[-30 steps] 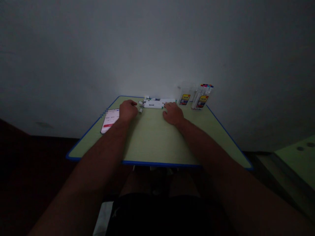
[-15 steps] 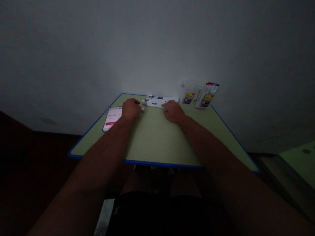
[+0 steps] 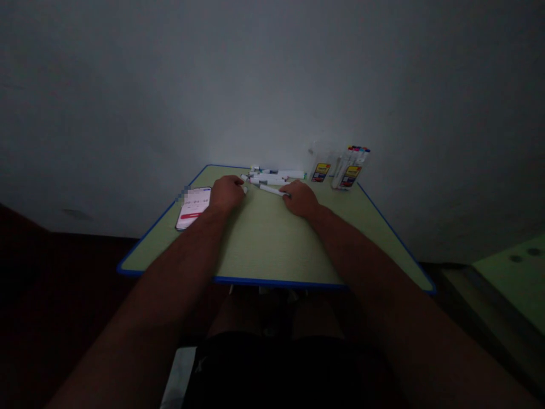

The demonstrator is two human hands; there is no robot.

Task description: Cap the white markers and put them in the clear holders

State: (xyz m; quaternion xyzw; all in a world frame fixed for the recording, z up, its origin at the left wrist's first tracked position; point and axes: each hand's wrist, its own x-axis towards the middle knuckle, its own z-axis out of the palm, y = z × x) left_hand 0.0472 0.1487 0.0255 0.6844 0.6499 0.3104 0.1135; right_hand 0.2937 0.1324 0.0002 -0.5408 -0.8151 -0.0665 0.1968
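Note:
My right hand (image 3: 300,197) is closed on the right end of a white marker (image 3: 272,190), which points left, toward my other hand. Beside the phone, my left hand (image 3: 229,192) has its fingers curled at a small white cap (image 3: 244,191); the fingertips are too dark to tell how it is held. Several white markers (image 3: 290,174) lie at the back of the table by the wall, with loose caps (image 3: 255,168) at their left.
A phone (image 3: 195,208) with a lit screen lies at the table's left. At the back right stand a clear case (image 3: 321,170) and another case of markers (image 3: 349,171) with coloured ends. The green table (image 3: 272,244) has a blue edge and meets the wall.
My right hand has taken hold of a white marker and drawn it slightly toward me, away from the others. The cap that lay apart from my left hand is now at its fingertips.

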